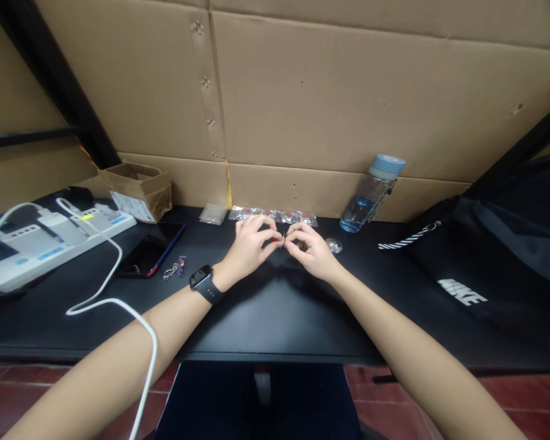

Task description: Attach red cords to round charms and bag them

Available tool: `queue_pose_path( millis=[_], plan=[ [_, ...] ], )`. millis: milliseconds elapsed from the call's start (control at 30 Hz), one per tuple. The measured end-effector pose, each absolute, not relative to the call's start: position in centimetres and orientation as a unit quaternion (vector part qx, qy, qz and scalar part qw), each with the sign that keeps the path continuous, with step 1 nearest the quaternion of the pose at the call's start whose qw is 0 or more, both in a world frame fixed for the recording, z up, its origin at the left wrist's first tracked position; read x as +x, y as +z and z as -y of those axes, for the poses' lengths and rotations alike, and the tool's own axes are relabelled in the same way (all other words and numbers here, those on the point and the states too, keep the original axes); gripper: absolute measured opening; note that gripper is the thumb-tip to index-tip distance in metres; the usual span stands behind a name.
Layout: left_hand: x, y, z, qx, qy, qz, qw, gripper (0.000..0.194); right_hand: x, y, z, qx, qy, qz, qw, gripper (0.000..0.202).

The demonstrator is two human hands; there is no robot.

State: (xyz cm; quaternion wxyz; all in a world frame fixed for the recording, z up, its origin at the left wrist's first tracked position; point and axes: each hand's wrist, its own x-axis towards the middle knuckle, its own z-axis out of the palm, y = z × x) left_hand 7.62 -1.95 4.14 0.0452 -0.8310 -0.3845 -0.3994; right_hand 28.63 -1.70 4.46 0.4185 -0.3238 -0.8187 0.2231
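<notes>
Above the black table, my left hand [255, 243] and my right hand [310, 249] meet fingertip to fingertip. Both pinch a small thin piece [282, 240], seen nearly edge-on, with a bit of red at its left side. Its kind is too small to make out. Just right of my right hand lies a clear round piece [334, 245]. Behind my fingers runs a row of clear plastic packets [305, 218] with red bits inside, partly covered by my hands. A small clear bag [213, 214] lies to their left.
Left stand a power strip [64, 244] with a white cable [114, 300], an open cardboard box [142, 186], a phone [151, 249] and a keychain [182, 266]. A water bottle [366, 198] leans against the cardboard wall [339, 91]. A black bag [490, 263] occupies the right.
</notes>
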Motion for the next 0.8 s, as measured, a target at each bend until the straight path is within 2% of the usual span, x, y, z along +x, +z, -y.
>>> queue_pose_path(
  millis=[67,200,267,467,800],
  plan=[
    [7.6,4.4,2.1,-0.835,-0.393,0.385,0.018,0.015,28.6,4.3,1.5,-0.332,0.235,0.808,0.427,0.013],
    [7.5,5.0,2.5,-0.864,-0.359,0.347,-0.058,0.037,28.6,4.2,1.4,-0.337,0.254,0.795,0.437,0.013],
    [7.4,5.1,2.5,-0.871,-0.343,0.345,-0.068,0.042,28.6,4.3,1.4,-0.341,0.26,0.791,0.436,0.013],
    [7.3,4.8,2.0,-0.858,-0.324,0.395,-0.052,0.029,29.0,4.8,1.3,-0.352,0.25,0.79,0.434,0.011],
    [7.4,4.3,1.8,-0.867,-0.3,0.394,-0.061,0.024,29.8,4.4,0.7,-0.361,0.233,0.811,0.397,0.011]
  ],
)
